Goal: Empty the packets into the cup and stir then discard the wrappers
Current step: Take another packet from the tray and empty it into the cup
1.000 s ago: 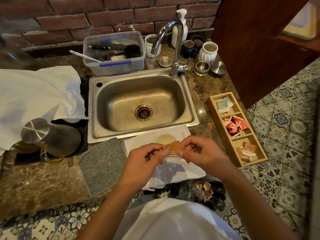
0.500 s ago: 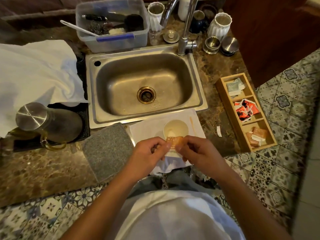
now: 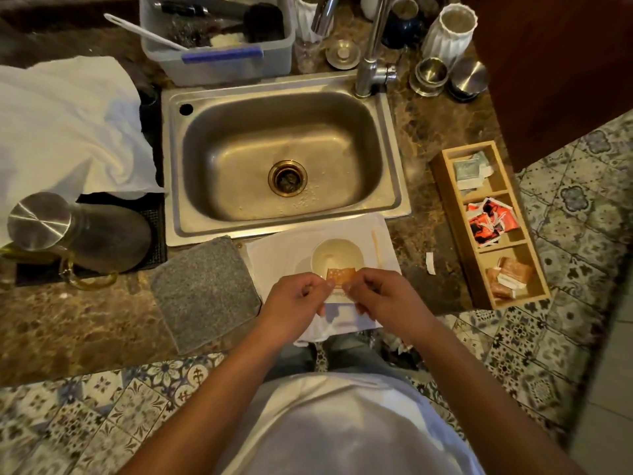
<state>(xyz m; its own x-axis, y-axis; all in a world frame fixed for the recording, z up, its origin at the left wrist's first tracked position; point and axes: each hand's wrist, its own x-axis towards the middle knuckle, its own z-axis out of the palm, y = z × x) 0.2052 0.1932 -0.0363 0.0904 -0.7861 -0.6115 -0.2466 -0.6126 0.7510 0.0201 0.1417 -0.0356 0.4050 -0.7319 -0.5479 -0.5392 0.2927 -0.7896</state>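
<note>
Pinching a small orange-brown paper packet (image 3: pixel 339 275) from both sides: left hand (image 3: pixel 297 305) on its left edge, right hand (image 3: pixel 378 299) on its right edge, thumbs and forefingers closed narrow on the paper, other fingers curled in. Held just over the near rim of a round cream paper cup (image 3: pixel 337 258), top edge of the packet overlapping the cup's opening. Cannot tell if torn open or pouring. Standing on a white folded napkin (image 3: pixel 274 258) at the front of the brown marble counter (image 3: pixel 68 320), just below the stainless steel sink (image 3: pixel 284 156). Lying on the same napkin right of the cup, a pale wooden stir stick (image 3: pixel 377 246), apart from the cup. Resting on bare counter further right, a small white torn paper scrap (image 3: pixel 430 263). Sitting at the counter's right edge, a long wooden 3-compartment tray (image 3: pixel 442 173): grey-green sachets (image 3: pixel 466 171) in the far section, red-and-white sachets (image 3: pixel 491 221) in the middle, orange-brown sachets (image 3: pixel 510 275) matching the held one in the near section. Lying left of the napkin, a grey square felt mat (image 3: pixel 203 291). Standing far left on a black mat, a steel-lidded glass jug (image 3: pixel 78 231).
</note>
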